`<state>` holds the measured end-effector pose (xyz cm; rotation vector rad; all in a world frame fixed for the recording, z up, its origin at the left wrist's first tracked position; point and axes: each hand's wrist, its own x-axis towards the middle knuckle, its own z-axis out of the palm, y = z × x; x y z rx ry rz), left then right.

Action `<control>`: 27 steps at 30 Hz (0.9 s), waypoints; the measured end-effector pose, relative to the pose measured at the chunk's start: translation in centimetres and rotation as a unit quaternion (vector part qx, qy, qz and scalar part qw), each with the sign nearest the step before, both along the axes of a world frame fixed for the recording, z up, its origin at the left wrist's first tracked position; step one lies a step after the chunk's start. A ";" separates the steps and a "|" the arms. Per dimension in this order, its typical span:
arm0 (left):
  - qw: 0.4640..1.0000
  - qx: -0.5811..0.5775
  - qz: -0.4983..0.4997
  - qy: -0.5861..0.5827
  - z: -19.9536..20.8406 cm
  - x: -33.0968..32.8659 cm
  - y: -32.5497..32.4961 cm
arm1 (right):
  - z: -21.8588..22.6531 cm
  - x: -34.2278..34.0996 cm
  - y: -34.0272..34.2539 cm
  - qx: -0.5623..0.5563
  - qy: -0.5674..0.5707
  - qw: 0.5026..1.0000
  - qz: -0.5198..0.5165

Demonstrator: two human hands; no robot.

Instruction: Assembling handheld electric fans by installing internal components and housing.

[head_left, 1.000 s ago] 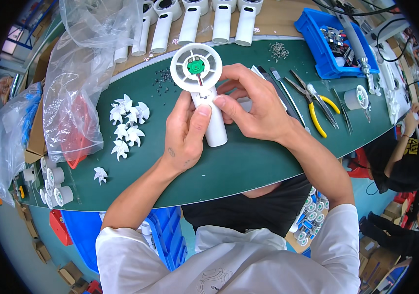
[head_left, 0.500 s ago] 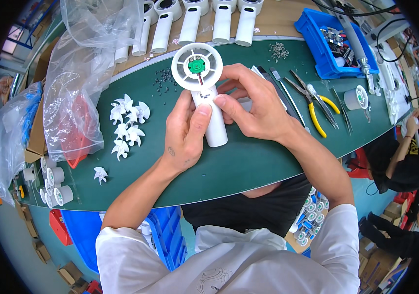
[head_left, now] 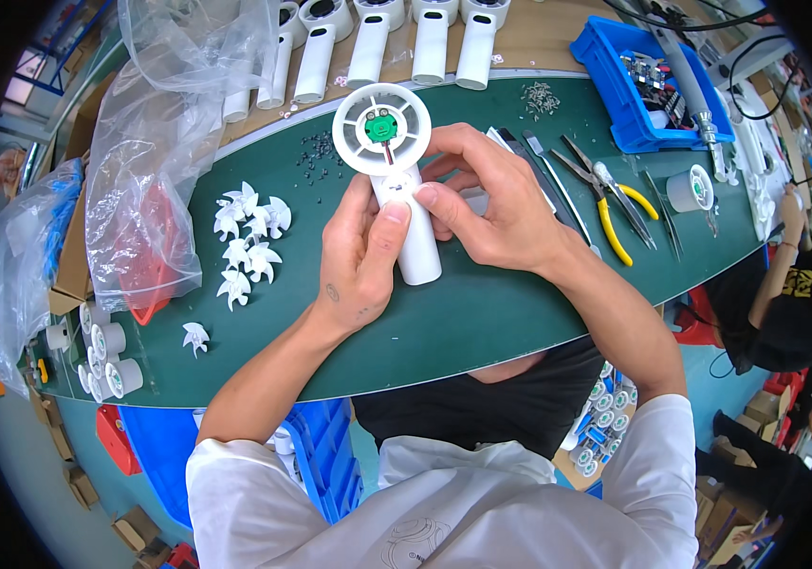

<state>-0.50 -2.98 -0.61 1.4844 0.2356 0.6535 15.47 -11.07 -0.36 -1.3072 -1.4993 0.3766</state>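
A white handheld fan [head_left: 420,251] is held between both hands over the green table, its round head away from me. The head is an open spoked ring with a green circuit board in its middle; thin wires run down toward the handle. My left hand [head_left: 361,248] is closed round the handle's left side, thumb on its front. From the right, my right hand [head_left: 493,204] grips the upper handle, thumb tip beside a small opening below the ring; its curled fingers are partly hidden. Several white fan blades [head_left: 259,223] lie to the left, and dark screws [head_left: 321,156] are behind my left hand.
Assembled white fans [head_left: 371,47] stand in a row at the back. Yellow-handled pliers [head_left: 605,204], tweezers and other tools lie right, near a blue bin [head_left: 615,100] of parts and a white motor cup [head_left: 689,190]. Plastic bags [head_left: 145,171] cover the left; a person [head_left: 785,303] works far right.
My hands and the fan stay almost still. At the far right, the other person's head and arm have shifted.
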 end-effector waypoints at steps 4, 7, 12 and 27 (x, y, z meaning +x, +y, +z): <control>1.000 -0.002 0.001 -0.004 0.0 0.0 0.0 | 0.0 0.0 0.0 0.000 0.005 1.000 0.000; 1.000 -0.006 0.001 -0.003 0.0 0.0 -0.1 | 0.0 -0.1 0.0 -0.003 0.010 1.000 0.003; 1.000 -0.005 -0.004 -0.001 0.0 -0.1 -0.1 | 0.0 0.0 0.0 -0.004 0.010 1.000 0.002; 1.000 -0.004 0.002 0.000 0.1 0.0 -0.1 | 0.1 0.0 0.0 0.000 0.001 1.000 0.000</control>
